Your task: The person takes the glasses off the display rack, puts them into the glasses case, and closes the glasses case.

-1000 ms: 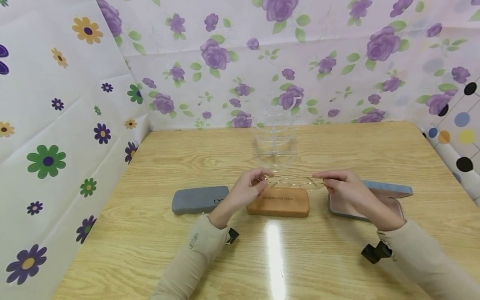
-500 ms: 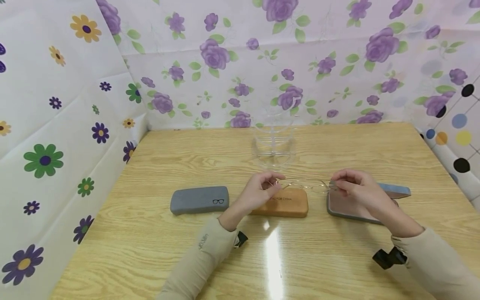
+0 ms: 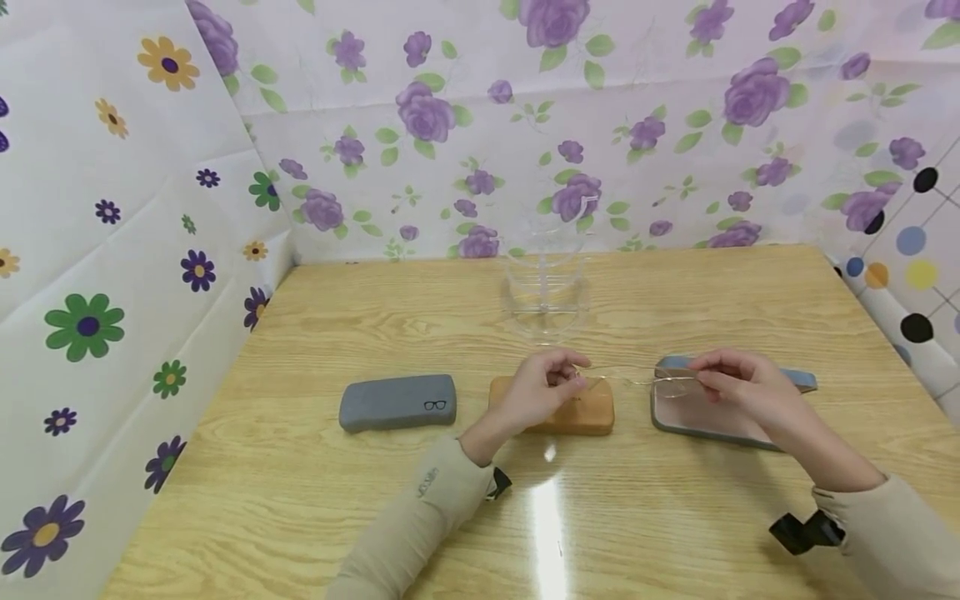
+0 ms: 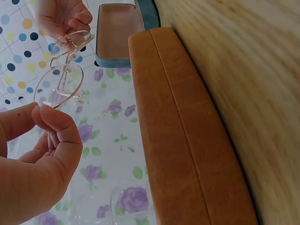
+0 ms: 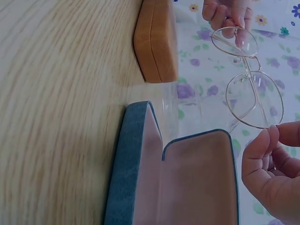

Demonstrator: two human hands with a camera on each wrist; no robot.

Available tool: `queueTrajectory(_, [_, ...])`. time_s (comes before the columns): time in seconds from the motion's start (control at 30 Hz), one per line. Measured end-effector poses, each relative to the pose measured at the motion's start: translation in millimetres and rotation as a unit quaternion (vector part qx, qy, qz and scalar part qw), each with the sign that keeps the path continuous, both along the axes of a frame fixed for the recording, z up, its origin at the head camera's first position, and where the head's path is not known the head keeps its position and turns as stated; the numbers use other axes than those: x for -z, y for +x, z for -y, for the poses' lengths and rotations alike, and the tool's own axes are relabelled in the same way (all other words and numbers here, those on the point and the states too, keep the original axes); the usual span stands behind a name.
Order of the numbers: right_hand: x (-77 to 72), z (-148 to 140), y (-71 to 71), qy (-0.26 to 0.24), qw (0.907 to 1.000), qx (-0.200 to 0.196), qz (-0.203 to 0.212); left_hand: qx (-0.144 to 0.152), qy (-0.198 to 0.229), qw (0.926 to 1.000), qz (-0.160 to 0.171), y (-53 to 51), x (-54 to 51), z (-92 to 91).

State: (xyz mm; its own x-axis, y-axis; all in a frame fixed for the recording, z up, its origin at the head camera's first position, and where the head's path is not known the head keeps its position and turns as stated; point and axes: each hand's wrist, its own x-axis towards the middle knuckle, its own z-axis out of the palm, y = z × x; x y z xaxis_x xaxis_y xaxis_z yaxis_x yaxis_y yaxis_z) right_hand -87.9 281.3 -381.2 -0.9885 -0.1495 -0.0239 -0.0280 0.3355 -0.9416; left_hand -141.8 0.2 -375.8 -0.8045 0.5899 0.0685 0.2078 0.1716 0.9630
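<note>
A pair of eyeglasses [image 5: 254,101] with thin gold round rims is held in the air by both hands. My left hand [image 3: 534,396] pinches one end of the frame between thumb and fingers. At the other end, the thumb and finger of my right hand [image 3: 750,392] pinch the rim. The temples show behind the lenses and look folded in. Below the left hand lies a brown-orange glasses case [image 3: 592,410], closed and partly covered by that hand. A blue glasses case [image 5: 201,183] with a pink lining stands open under the right hand.
To the left lies a closed grey-blue glasses case [image 3: 397,402] with a small glasses print. Behind the hands a clear tiered display rack [image 3: 544,283] stands on the wooden table [image 3: 360,325]. Flowered sheets [image 3: 450,183] hang at the back and left.
Both hands have moved right with the eyeglasses, from above the orange case toward the open blue case. The cases and the rack have stayed in place.
</note>
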Motion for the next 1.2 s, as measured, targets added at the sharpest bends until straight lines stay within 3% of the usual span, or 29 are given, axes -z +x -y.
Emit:
queueTrajectory(0.13, [3.1, -7, 3.5, 0.003, 1.0, 0.007, -0.002, 0.002, -0.006, 1.0, 0.001, -7.3, 16.4, -7.8])
queueTrajectory(0.37, [9.0, -19, 9.8, 0.003, 0.9998, 0.021, 0.0, 0.008, -0.004, 0.9999, 0.007, -7.1, 19.2, -19.8])
queueTrajectory(0.83, [19.3, -42, 23.2, -0.022, 0.9989, 0.04, 0.001, -0.008, -0.04, 0.9991, 0.005, -7.0, 26.6, -49.4])
queueTrajectory(1.1, [25.8, -54, 31.4, 0.023, 0.9974, 0.068, 0.007, -0.015, -0.039, 0.9977, 0.054, -5.7, 30.4, -65.5])
queueTrajectory(1.2, [28.7, -59, 32.7, 0.045, 0.9957, 0.08, 0.009, -0.015, -0.043, 0.9974, 0.056, -4.3, 30.7, -70.9])
